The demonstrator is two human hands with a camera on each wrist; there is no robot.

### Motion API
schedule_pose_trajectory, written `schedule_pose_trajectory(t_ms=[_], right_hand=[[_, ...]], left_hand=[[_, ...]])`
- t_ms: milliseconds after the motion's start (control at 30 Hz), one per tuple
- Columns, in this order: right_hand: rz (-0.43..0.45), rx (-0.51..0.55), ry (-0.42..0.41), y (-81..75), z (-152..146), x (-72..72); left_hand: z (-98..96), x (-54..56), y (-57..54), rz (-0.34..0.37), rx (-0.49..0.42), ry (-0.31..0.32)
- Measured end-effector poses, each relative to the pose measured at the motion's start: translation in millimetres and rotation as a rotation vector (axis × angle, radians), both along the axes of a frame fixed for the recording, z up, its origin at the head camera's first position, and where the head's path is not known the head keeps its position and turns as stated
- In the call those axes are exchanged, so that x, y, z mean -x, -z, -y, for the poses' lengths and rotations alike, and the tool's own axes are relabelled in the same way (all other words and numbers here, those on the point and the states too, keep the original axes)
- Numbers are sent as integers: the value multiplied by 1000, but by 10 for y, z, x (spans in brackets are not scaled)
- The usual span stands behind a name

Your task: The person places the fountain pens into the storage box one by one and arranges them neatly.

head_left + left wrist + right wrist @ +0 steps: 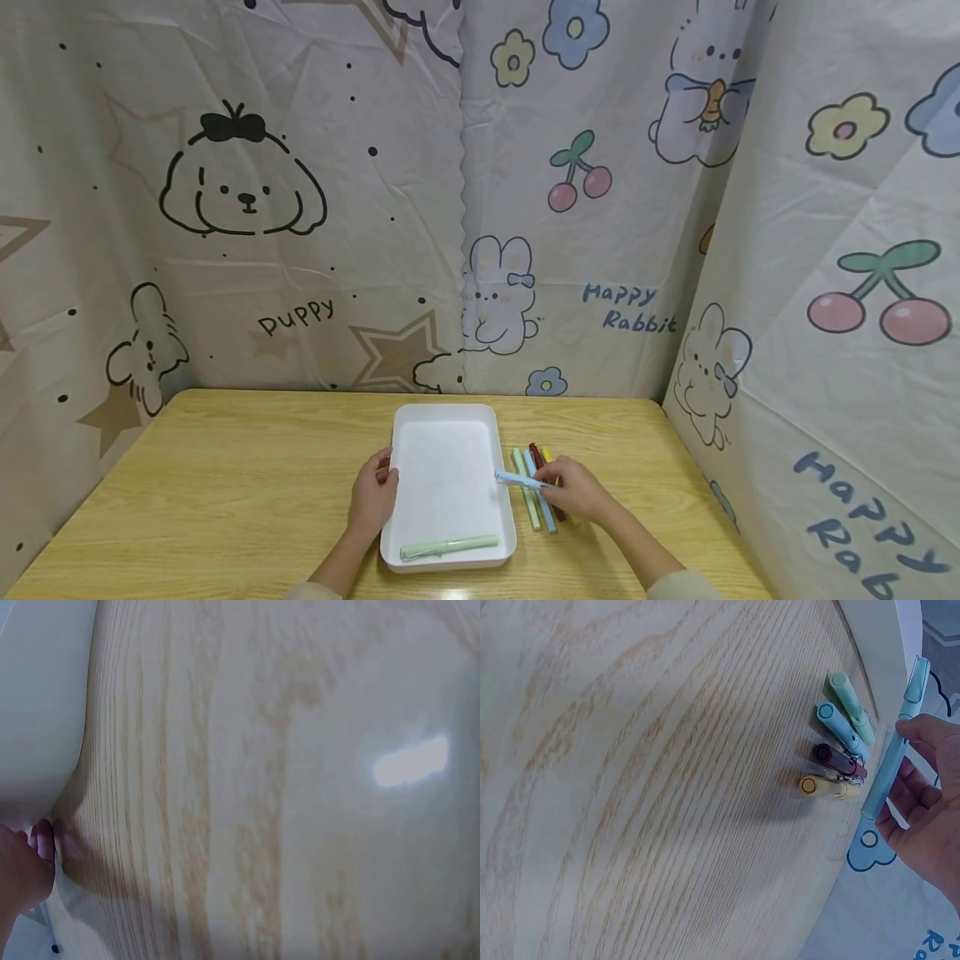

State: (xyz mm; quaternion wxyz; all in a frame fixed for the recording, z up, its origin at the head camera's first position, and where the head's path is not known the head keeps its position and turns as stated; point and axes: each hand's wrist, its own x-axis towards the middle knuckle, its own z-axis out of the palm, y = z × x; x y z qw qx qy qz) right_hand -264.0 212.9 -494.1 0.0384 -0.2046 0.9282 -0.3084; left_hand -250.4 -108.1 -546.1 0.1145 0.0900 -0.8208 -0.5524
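Observation:
A white tray (446,475) stands on the wooden table, with a light green capped pen (448,547) lying crosswise near its front end. My left hand (373,493) holds the tray's left rim; in the left wrist view, its fingers (43,838) are low against the tray's outer wall. Over on the right, my right hand (576,490) pinches a light blue pen (891,765) between thumb and fingers. That pen's far end overlaps the tray's right rim in the head view. Beneath it lie a green pen (847,701), another blue pen (840,729), a dark red pen (836,759) and a yellow pen (821,786).
The wooden table (262,475) reaches back to a patterned curtain (300,275) with puppy, star and rabbit drawings. Another curtain panel (840,400) hangs along the right table edge, beyond my right hand.

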Motion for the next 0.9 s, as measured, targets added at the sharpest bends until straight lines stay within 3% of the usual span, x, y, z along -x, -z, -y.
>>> schedule_pose_trajectory(t_ms=[900], right_hand=[[-1, -50, -95, -22, 279, -22]], left_hand=[[-12, -18, -33, 23, 6, -12]])
